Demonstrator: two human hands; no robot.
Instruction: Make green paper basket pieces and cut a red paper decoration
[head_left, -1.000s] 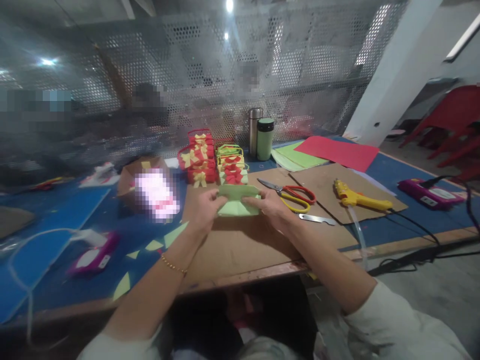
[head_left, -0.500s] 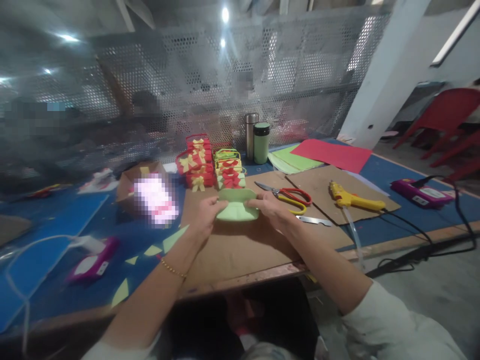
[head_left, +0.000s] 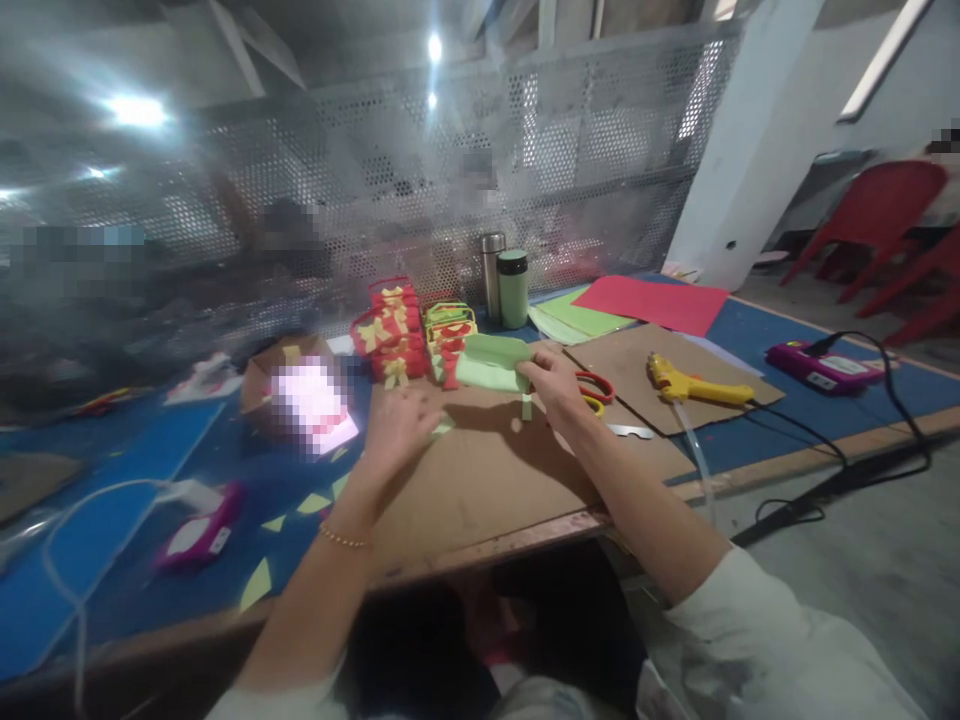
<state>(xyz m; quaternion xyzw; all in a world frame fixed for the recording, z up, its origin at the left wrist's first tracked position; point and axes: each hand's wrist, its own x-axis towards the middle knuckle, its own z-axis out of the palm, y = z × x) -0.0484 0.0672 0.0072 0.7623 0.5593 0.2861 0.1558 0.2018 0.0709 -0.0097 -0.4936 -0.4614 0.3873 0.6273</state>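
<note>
My right hand (head_left: pixel 553 385) is closed on the right end of a folded light-green foam or paper piece (head_left: pixel 491 362), which it lifts above the cardboard. Below that hand a short pale-green strip (head_left: pixel 526 407) shows. My left hand (head_left: pixel 401 432) is off the folded piece, low over the cardboard, somewhat blurred, its fingers stretched and apart. By its fingertips lies another small pale-green bit (head_left: pixel 442 425). Scissors (head_left: pixel 596 390) with red and yellow handles are partly hidden behind my right hand.
Red baskets with yellow bows (head_left: pixel 394 335) and green ones (head_left: pixel 448 325) stand at the back, beside a green flask (head_left: pixel 514 290). A yellow glue gun (head_left: pixel 694 385) lies right on cardboard, its cable trailing. Green scraps (head_left: pixel 313 503) and a lit phone (head_left: pixel 311 400) are left.
My left hand has let go of the folded green piece and moved down and left. My right hand has tilted the piece and shifted it up and right.
</note>
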